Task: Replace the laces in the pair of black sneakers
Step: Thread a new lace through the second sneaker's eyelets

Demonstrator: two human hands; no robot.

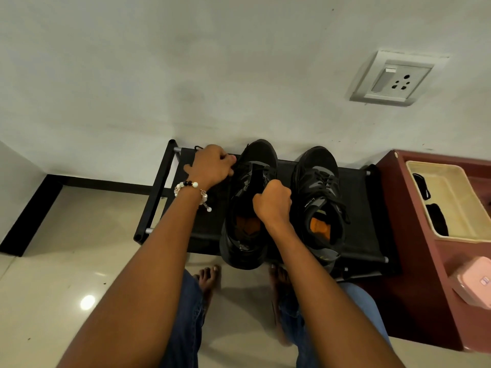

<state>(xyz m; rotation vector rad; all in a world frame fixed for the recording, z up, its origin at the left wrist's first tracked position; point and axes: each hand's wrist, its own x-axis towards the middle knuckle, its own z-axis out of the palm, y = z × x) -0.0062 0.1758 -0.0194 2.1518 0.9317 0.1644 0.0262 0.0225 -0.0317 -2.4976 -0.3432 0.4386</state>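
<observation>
Centrally, low in the frame, a black shoe rack (358,208) stands against a pale wall with two black sneakers on top. Left of centre, the left hand (211,166), wearing a beaded bracelet (191,191), is curled, apparently pinching a black lace (198,147) beside the left sneaker (247,208). The right hand (273,201) is fisted at that shoe's tongue, seemingly gripping it. The right sneaker (318,197) sits just beside, laced. At the right edge, a cream tray (446,200) holding dark items rests on a maroon cabinet (414,288). Pulling hard could tip the shoe off the rack. Black on black hides the eyelets and the lace's path
</observation>
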